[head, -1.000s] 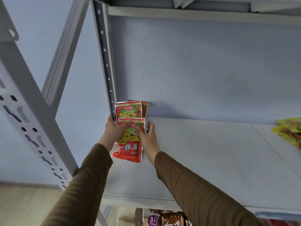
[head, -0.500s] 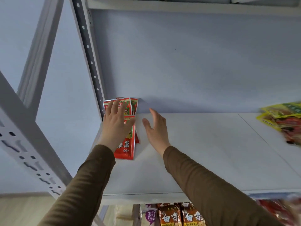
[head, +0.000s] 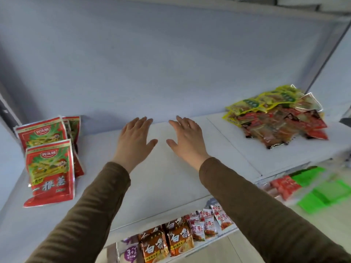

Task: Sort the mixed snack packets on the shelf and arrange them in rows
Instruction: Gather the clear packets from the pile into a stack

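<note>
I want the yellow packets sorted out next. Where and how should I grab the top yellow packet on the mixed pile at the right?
Pinch the yellow packet by its free left edge, which sticks out past the pile toward the bare shelf. Probably come in from the left with the right hand, the nearer one. Its right part overlaps other packets, so lifting there would likely drag neighbours.

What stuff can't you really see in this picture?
Head view only:
- Red packets behind the front red packet: the front ones cover them, so their number is unclear.
- Mixed pile at right: packets overlap, and the print is too small to read.
- Lower shelf: the sleeves hide part of the orange noodle packs; the green items are blurred.
- Left hand and right hand: whether the palms touch the shelf is unclear.
</note>
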The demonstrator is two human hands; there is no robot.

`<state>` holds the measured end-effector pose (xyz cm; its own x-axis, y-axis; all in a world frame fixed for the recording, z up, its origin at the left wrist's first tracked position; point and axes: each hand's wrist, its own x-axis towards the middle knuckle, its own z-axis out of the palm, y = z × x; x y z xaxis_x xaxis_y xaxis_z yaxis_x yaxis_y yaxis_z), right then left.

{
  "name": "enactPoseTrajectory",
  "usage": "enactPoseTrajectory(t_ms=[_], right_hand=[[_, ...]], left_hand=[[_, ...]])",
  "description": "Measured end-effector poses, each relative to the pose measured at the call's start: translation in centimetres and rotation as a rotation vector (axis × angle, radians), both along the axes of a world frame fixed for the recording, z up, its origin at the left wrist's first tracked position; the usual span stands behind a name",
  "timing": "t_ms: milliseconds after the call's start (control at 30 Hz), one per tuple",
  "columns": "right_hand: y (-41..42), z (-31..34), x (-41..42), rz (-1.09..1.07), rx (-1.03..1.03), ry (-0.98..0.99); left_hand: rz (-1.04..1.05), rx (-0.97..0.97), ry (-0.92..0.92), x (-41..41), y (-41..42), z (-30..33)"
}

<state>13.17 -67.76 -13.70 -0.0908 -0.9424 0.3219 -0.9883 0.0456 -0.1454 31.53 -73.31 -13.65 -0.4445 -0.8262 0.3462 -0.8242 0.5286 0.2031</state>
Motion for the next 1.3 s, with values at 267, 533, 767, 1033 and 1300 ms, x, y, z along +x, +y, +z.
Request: enactPoseTrajectory(t_ms=[267, 533, 767, 1033, 1300], right_hand=[[5.0, -0.1, -15.6, -0.056, 0.056, -0.019], [7.7, -0.3, -27.5, -0.088, 0.052, -0.049], [6.9, -0.6, -33.0, -0.126, 0.024, -0.074], [6.1, -1.1, -38.4, -0.176, 0.043, -0.08], [5.1, -1.4, -45.4, -0.184, 0.035, -0.071]], left_hand=[[-0.07, 0.052, -0.034, -16.0, 3.6, -0.2], [-0.087, 0.092, -0.03, -27.6, 5.2, -0.1], [-0.153, 0.103, -0.014, -33.8, 3.3, -0.2], [-0.221, 0.133, 0.002, -40.1, 1.9, -1.1], [-0.157, 0.179, 0.029, -45.2, 1.5, -2.0]])
